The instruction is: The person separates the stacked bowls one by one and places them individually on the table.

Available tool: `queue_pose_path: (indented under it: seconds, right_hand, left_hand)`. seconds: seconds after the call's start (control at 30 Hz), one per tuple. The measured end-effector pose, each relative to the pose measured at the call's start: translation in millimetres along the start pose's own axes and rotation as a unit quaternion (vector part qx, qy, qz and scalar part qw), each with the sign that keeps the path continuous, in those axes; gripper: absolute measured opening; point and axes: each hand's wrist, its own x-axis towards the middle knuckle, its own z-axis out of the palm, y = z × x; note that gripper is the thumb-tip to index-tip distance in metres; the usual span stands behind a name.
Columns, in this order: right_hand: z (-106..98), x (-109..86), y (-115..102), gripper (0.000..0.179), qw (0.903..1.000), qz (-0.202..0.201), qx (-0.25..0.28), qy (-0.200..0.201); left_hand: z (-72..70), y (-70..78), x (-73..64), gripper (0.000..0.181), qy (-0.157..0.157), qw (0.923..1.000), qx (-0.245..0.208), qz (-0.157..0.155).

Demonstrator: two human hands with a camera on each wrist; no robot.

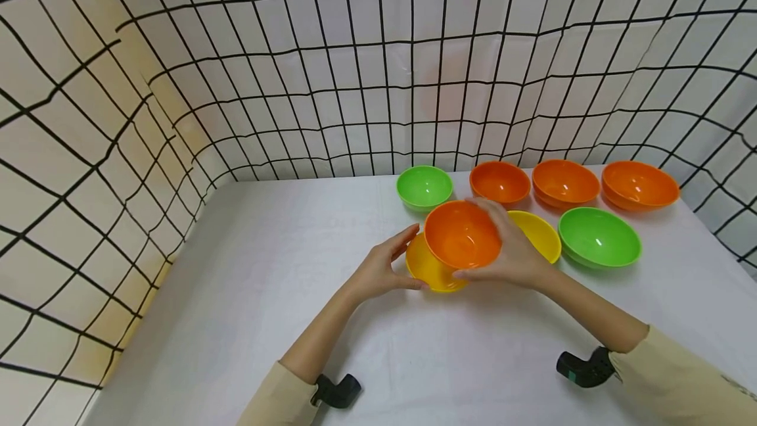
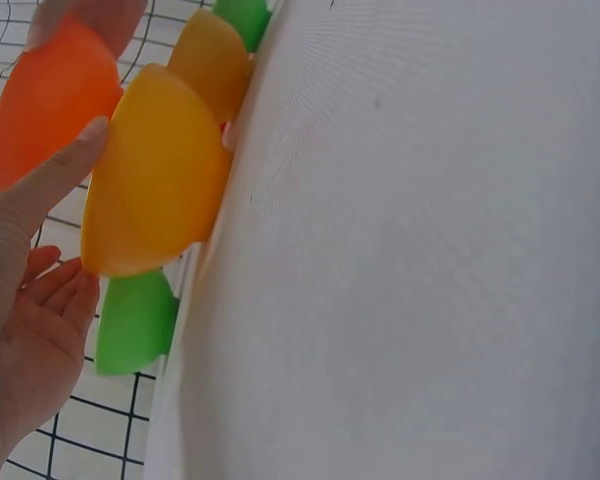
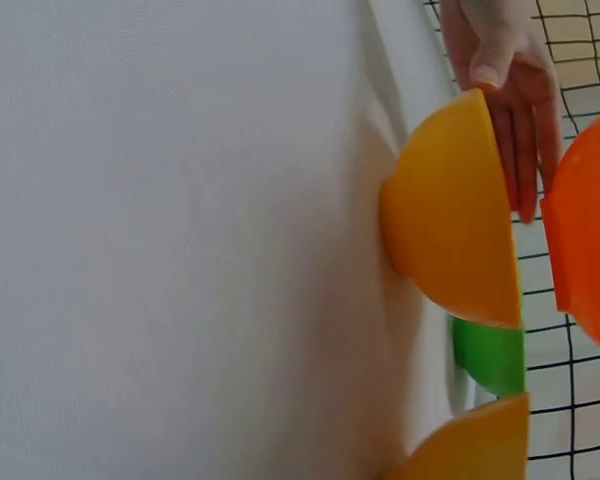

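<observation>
My right hand (image 1: 511, 252) grips an orange bowl (image 1: 461, 235) by its right side, thumb toward the front and fingers at the back. The orange bowl is raised over a yellow bowl (image 1: 428, 268), partly covering it in the head view; the right wrist view has a gap between them (image 3: 590, 230). My left hand (image 1: 381, 268) holds the yellow bowl at its left side, with the thumb at the front rim (image 2: 155, 180) and the fingers toward the back. The yellow bowl stands on the white table.
Behind stand a small green bowl (image 1: 424, 188) and orange bowls (image 1: 499, 183), (image 1: 564, 184), (image 1: 639, 186) in a row. A second yellow bowl (image 1: 537, 235), partly behind my right hand, sits beside a larger green bowl (image 1: 599, 238). Black grid netting (image 1: 378, 91) over white walls borders the table (image 1: 266, 281).
</observation>
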Motion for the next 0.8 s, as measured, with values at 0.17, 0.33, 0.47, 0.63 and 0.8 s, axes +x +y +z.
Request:
queue_pose_path:
  seconds: [0.17, 0.33, 0.47, 0.63, 0.8]
  right_hand:
    - [-14, -3.6, -7, 0.108, 0.9993, 0.015, -0.029, 0.020]
    - [-28, -10.6, -10, 0.108, 0.9983, 0.022, -0.034, 0.043]
    - [-41, -21.6, -9, 0.108, 0.9972, 0.037, -0.041, 0.050]
    - [-61, -37.2, -2, 0.108, 0.9947, 0.059, -0.058, 0.062]
    - [-79, -53.3, 12, 0.107, 0.9911, 0.073, -0.074, 0.083]
  left_hand:
    - [-6.1, 23.2, -5.3, 0.092, -0.006, 0.9999, -0.013, -0.009]
    - [-5.6, 21.6, -5.1, 0.091, -0.004, 0.9999, -0.015, -0.005]
    - [-0.2, 2.7, -1.5, 0.093, 0.004, 0.9999, -0.014, 0.001]
    - [2.1, -10.5, 1.1, 0.094, 0.008, 0.9998, -0.016, -0.003]
    - [-0.3, -0.3, -0.7, 0.090, 0.007, 0.9999, -0.013, -0.006]
